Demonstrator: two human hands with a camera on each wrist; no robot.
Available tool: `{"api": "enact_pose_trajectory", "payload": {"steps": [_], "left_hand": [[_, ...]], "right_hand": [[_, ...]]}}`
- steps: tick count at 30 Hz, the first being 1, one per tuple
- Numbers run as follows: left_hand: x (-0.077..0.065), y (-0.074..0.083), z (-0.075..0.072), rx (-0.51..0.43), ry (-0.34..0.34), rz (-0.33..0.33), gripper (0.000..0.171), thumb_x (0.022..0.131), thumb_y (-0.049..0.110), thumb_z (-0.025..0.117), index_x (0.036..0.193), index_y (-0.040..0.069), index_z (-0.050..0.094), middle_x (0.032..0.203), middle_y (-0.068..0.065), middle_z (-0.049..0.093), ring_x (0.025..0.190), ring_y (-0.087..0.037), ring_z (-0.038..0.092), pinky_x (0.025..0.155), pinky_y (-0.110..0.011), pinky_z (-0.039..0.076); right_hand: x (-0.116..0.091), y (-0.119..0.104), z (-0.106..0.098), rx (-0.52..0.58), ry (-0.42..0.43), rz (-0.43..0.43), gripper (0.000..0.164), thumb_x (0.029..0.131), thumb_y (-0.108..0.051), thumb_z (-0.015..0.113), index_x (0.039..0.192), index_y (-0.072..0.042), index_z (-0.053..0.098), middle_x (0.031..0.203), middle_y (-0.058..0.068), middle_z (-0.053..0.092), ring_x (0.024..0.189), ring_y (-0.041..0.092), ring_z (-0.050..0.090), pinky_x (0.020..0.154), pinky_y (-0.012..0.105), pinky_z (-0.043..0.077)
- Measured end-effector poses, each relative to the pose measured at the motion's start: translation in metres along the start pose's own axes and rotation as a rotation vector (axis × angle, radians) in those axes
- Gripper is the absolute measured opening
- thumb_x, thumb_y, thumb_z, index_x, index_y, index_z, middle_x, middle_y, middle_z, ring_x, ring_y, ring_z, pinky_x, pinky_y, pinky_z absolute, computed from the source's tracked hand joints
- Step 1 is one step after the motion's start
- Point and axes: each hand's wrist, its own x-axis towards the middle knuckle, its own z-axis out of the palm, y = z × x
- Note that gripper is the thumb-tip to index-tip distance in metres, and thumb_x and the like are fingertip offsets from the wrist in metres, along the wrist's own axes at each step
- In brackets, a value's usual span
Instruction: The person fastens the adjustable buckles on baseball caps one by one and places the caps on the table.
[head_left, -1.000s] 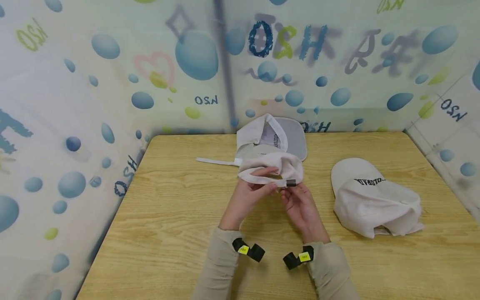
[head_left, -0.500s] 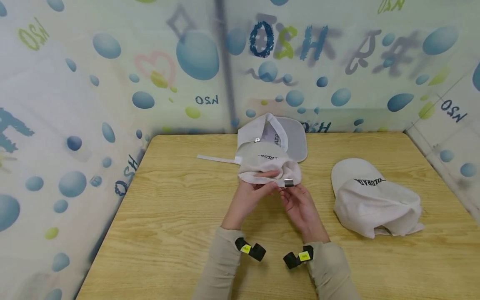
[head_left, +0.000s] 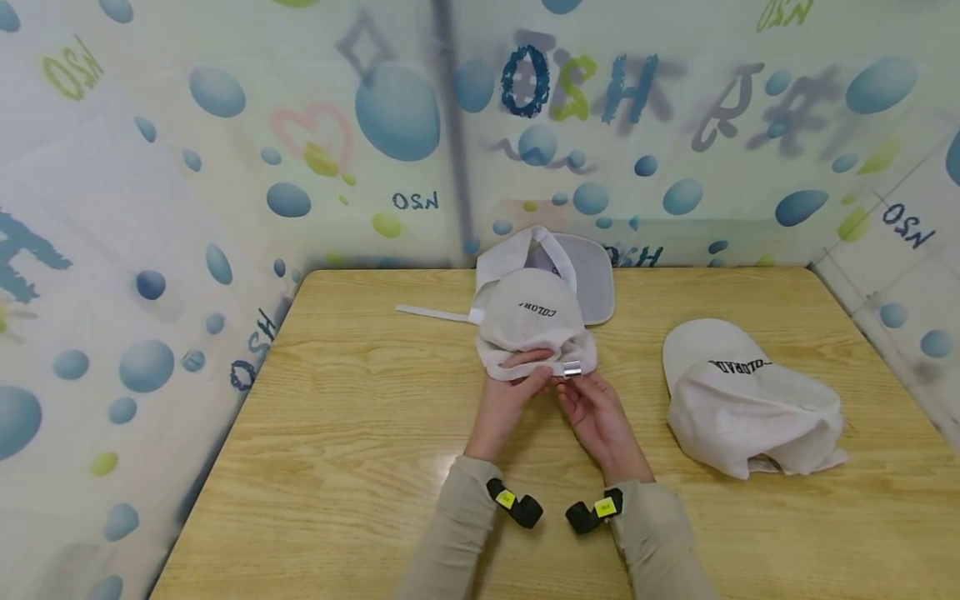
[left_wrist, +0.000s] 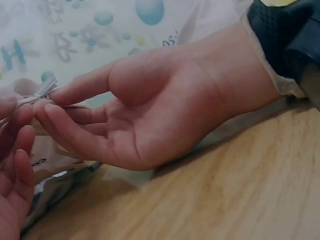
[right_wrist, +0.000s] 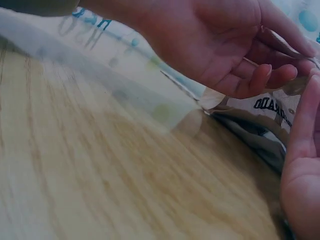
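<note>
A white baseball cap [head_left: 531, 304] with dark lettering is held up between both hands, its back strap [head_left: 510, 372] turned toward me. The left hand [head_left: 512, 402] pinches that strap under its thumb, with some fingers inside the back opening. At the metal buckle [head_left: 572, 368], the right hand [head_left: 604, 425] grips the strap end between thumb and fingertips. The left wrist view shows the right hand [left_wrist: 155, 107] from the palm side, thumb against the buckle [left_wrist: 46, 89]. In the right wrist view the left hand [right_wrist: 210, 45] reaches across; its fingertips meet the strap near the frame's edge.
Just behind the held cap lies another white cap [head_left: 594, 279], inside showing, its loose strap [head_left: 435, 314] stretched out to the left. A third white cap [head_left: 750, 396] rests at the right of the wooden table [head_left: 337, 433]. Printed fabric walls [head_left: 660, 108] stand around the back and sides.
The held cap's crown has tipped up so its lettering shows, and the buckle has shifted slightly left. The left hand has moved a little right, toward the right hand; both keep their grip.
</note>
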Motion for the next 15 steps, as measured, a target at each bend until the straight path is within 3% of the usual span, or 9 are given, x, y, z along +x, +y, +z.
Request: {"api": "enact_pose_trajectory", "payload": {"steps": [4, 10, 15], "left_hand": [[0.001, -0.008, 0.000, -0.039, 0.049, -0.008, 0.030, 0.083, 0.006, 0.062, 0.111, -0.004, 0.058, 0.086, -0.003, 0.062, 0.070, -0.011, 0.056, 0.063, -0.027, 0.047], [0.000, -0.014, 0.001, -0.078, 0.053, -0.002, 0.032, 0.082, 0.006, 0.063, 0.113, -0.002, 0.057, 0.101, -0.007, 0.059, 0.075, -0.008, 0.056, 0.063, -0.021, 0.045], [0.000, -0.016, 0.002, -0.089, 0.083, 0.009, 0.028, 0.081, 0.004, 0.064, 0.108, -0.002, 0.059, 0.107, -0.009, 0.059, 0.088, -0.012, 0.057, 0.074, -0.024, 0.047]], "right_hand": [[0.002, 0.000, -0.003, -0.039, 0.009, 0.012, 0.016, 0.095, -0.005, 0.040, 0.104, -0.005, 0.053, 0.093, 0.008, 0.061, 0.084, 0.014, 0.059, 0.075, 0.022, 0.048], [0.004, 0.000, -0.004, -0.075, 0.030, 0.015, 0.014, 0.095, -0.005, 0.041, 0.100, -0.006, 0.053, 0.092, 0.007, 0.061, 0.084, 0.013, 0.058, 0.075, 0.022, 0.048], [0.003, 0.000, -0.003, -0.099, 0.067, 0.026, 0.012, 0.093, -0.005, 0.044, 0.100, -0.007, 0.054, 0.092, 0.006, 0.061, 0.084, 0.013, 0.059, 0.076, 0.023, 0.048]]}}
